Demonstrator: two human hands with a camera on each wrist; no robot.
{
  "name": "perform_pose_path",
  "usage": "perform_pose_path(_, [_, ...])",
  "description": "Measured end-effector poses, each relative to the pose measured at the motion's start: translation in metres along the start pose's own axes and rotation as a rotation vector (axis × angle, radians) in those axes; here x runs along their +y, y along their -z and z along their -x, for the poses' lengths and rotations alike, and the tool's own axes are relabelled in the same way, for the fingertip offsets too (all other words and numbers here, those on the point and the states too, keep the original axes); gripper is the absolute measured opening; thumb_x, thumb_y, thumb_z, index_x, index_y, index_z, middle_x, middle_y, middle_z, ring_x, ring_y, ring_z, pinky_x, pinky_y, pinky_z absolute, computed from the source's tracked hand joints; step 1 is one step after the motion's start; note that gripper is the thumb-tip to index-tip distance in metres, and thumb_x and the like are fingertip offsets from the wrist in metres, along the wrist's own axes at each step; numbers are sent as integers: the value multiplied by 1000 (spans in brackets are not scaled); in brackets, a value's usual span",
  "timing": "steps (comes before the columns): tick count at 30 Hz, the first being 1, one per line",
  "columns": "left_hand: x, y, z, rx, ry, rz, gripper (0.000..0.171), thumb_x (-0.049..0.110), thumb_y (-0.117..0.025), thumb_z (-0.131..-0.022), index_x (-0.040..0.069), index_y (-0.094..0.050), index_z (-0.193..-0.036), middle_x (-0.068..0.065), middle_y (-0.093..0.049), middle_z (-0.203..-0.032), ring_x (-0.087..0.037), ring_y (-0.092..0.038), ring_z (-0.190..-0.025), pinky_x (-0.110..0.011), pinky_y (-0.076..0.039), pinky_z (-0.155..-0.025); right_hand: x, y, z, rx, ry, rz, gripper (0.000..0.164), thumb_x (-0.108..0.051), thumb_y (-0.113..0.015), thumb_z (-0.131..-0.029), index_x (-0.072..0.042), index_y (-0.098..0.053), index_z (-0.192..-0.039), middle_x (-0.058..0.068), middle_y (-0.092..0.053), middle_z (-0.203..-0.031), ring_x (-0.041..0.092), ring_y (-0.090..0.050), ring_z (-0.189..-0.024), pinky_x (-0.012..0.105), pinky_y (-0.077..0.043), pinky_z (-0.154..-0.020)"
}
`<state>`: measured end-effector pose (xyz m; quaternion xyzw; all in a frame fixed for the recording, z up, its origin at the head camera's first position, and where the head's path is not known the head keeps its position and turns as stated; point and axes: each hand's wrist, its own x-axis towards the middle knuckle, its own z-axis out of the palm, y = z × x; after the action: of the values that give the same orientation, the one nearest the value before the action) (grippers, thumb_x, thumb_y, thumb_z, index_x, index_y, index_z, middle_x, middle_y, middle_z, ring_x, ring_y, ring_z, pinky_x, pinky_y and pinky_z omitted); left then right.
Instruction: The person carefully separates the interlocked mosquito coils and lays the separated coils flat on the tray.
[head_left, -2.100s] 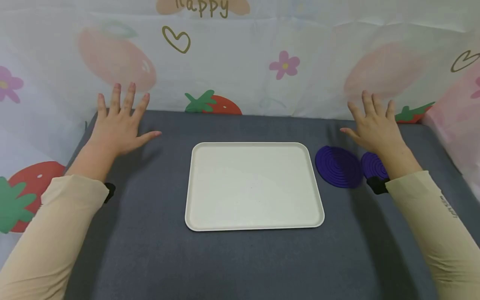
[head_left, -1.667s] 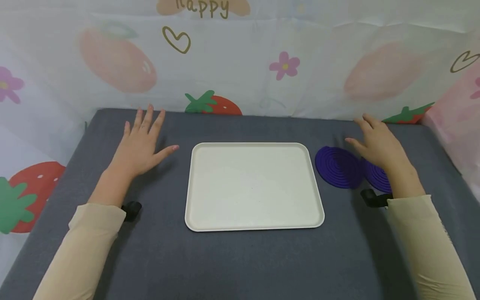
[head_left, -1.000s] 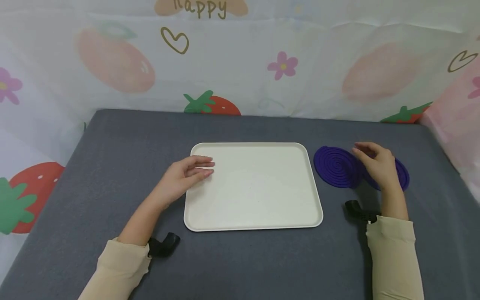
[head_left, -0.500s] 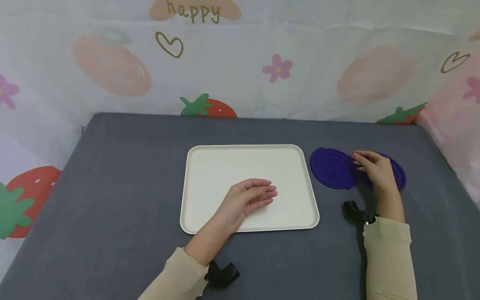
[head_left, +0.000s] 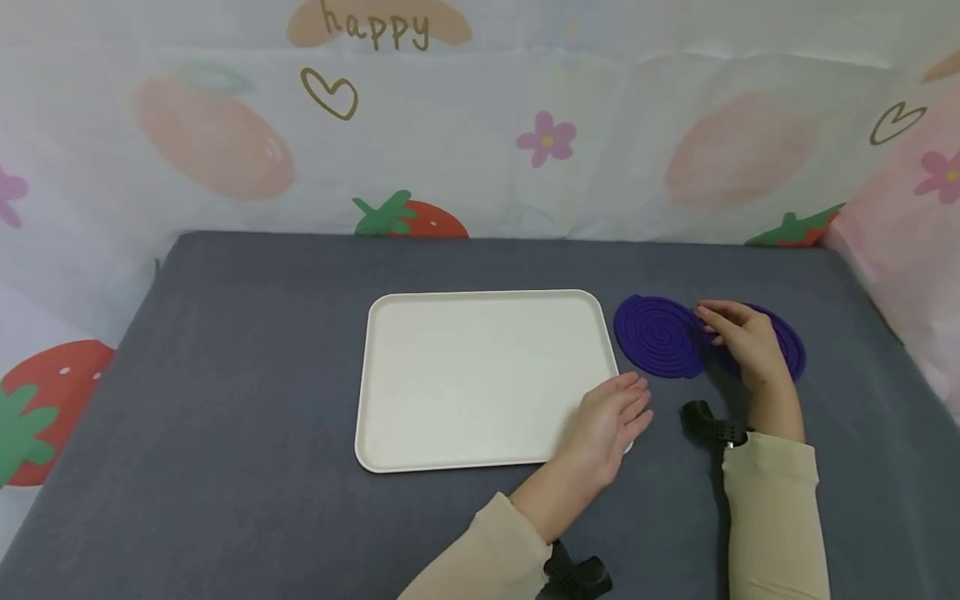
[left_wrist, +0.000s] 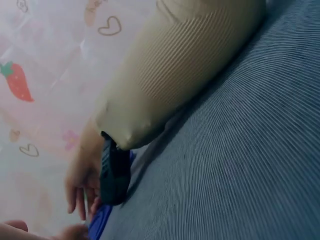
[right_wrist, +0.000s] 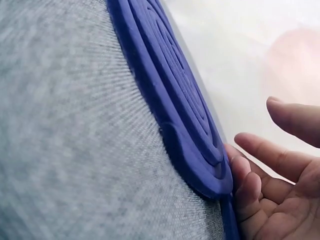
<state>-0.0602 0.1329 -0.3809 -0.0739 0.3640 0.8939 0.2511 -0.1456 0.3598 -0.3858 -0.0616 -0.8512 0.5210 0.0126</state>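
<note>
Purple and ridged in spirals, two flat round mats lie side by side on the tabletop (head_left: 225, 375), toward its right edge; grey cloth covers the surface. From my remote seat I see the left mat (head_left: 658, 337) almost whole, while the right mat (head_left: 789, 343) is partly hidden by the person's right hand (head_left: 750, 346). That hand reaches over the facing rims, so I cannot tell whether the mats touch. Its fingers are loosely bent; the right wrist camera shows me the thumb standing clear of the other fingers, which are right beside a purple rim. Whether they press on it, I cannot tell.

To the left of the mats, around the middle of the tabletop, a cream rectangular tray (head_left: 480, 383) lies flat. The left hand (head_left: 600, 425) is over the tray's near right corner, fingers stretched out past its right edge and near the left mat. The two hands are apart from each other.

Both arms wear beige sleeves (head_left: 776, 517), and a black device (head_left: 708, 423) sits at each wrist. Behind the tabletop's back edge I see a pale backdrop (head_left: 450, 125) printed with strawberries, pink flowers, hearts and the word "happy".
</note>
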Motion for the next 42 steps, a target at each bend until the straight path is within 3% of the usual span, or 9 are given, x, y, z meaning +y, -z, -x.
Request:
perform_pose_path(6, [-9, -10, -10, 1, -21, 61, 62, 4, -42, -95, -13, -8, -144, -27, -13, -152, -38, -12, -140, -46, -16, -114, -3, -2, 0, -20, 1, 59, 46, -27, -54, -97, 9, -53, -125, -26, -59, -88, -1, -53, -80, 12, -46, -63])
perform_pose_path(9, [-11, -9, -14, -19, -10, 86, 65, 5, -42, -95, -12, -4, -145, -25, -10, -153, -37, -10, -141, -47, -12, -115, -6, -3, 0, -57, -9, 190, 53, -33, -49, -98, 11, -50, -129, -3, -63, -105, 12, -54, -92, 21, -48, -72])
perform_pose_path(12, [-13, -8, -15, -30, -6, 93, 65, 5, -41, -95, -12, -3, -145, -25, -9, -153, -36, -8, -141, -47, -11, -115, -9, -4, -1, -119, -31, 283, 56, -37, -46, -99, 9, -48, -131, 25, -52, -124, 33, -49, -110, 42, -45, -88])
perform_pose_path(15, [-14, -9, -15, -24, -4, 82, 64, 5, -41, -95, -12, -5, -145, -24, -10, -153, -36, -9, -141, -46, -13, -115, -11, -4, -1, -146, -39, 312, 55, -36, -47, -99, 10, -47, -129, 32, -47, -127, 42, -43, -115, 53, -39, -93])
perform_pose_path(19, [-15, -9, -14, -21, -5, 70, 63, 4, -41, -95, -11, -6, -145, -24, -11, -153, -36, -9, -141, -46, -13, -115, -8, -2, 2, -79, -30, 284, 49, -34, -53, -96, 9, -48, -121, 18, -54, -111, 23, -50, -98, 32, -42, -81])
perform_pose_path(23, [-16, -7, -13, -25, -15, 75, 62, 3, -41, -95, -11, -8, -146, -24, -11, -153, -36, -11, -141, -46, -13, -115, -2, 2, 3, -28, -2, 115, 26, -25, -59, -94, -4, -51, -108, -12, -57, -85, 3, -46, -71, 18, -38, -59])
perform_pose_path(25, [-16, -6, -13, -29, -23, 70, 62, 2, -41, -95, -11, -8, -145, -24, -11, -153, -36, -11, -140, -46, -14, -115, 0, 4, 4, -43, -4, -54, 15, -18, -61, -93, -10, -53, -103, -18, -57, -73, 1, -46, -62, 17, -38, -52])
perform_pose_path(31, [-17, -2, -14, -59, -38, 25, 61, -5, -43, -93, -10, -13, -145, -23, -16, -153, -34, -16, -140, -42, -19, -114, -2, 7, 9, -118, -3, -627, 19, 4, -55, -92, -10, -65, -99, -4, -67, -73, 6, -59, -63, 18, -50, -52])
perform_pose_path(42, [-16, 3, -15, -68, -29, -20, 58, -11, -43, -91, -8, -20, -145, -22, -22, -151, -32, -25, -138, -40, -25, -112, -9, 8, 13, -154, 69, -883, 27, 11, -45, -94, 0, -70, -94, 6, -70, -83, 13, -65, -70, 22, -54, -58])
